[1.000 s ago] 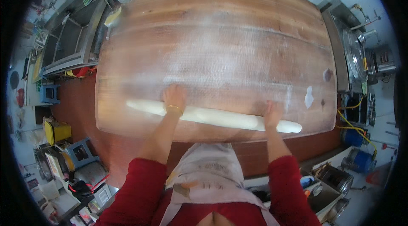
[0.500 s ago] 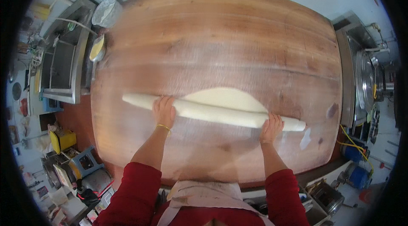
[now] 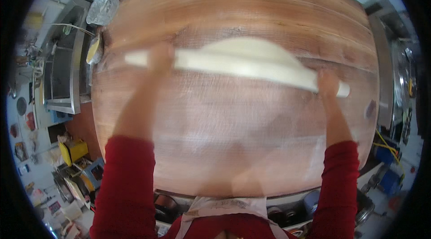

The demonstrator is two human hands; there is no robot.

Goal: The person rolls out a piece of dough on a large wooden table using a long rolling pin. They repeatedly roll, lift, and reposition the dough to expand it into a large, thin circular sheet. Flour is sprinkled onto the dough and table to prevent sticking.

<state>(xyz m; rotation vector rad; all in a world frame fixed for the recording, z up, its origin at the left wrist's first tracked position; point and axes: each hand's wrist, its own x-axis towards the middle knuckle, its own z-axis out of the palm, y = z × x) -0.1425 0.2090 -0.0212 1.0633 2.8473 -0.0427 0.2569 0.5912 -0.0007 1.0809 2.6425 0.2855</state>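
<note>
A long white roll (image 3: 238, 66), apparently dough wound on a pin I cannot see, lies across the floured wooden table (image 3: 202, 126), with a curved sheet of pale dough (image 3: 244, 46) showing flat along its far side. My left hand (image 3: 160, 57), blurred by motion, is on the roll near its tapered left end. My right hand (image 3: 327, 81), also blurred, grips it just inside the right end.
At the left edge are a bag-lined bowl (image 3: 102, 7), a container with something yellow (image 3: 93, 50) and a metal sink (image 3: 58, 66). Steel fittings (image 3: 395, 86) line the right side. A yellow object (image 3: 72, 149) and equipment crowd the lower left.
The roll and both hands have travelled away from me across the table. The flat dough sheet, not visible a second ago, now shows beyond the roll. My view has also shifted.
</note>
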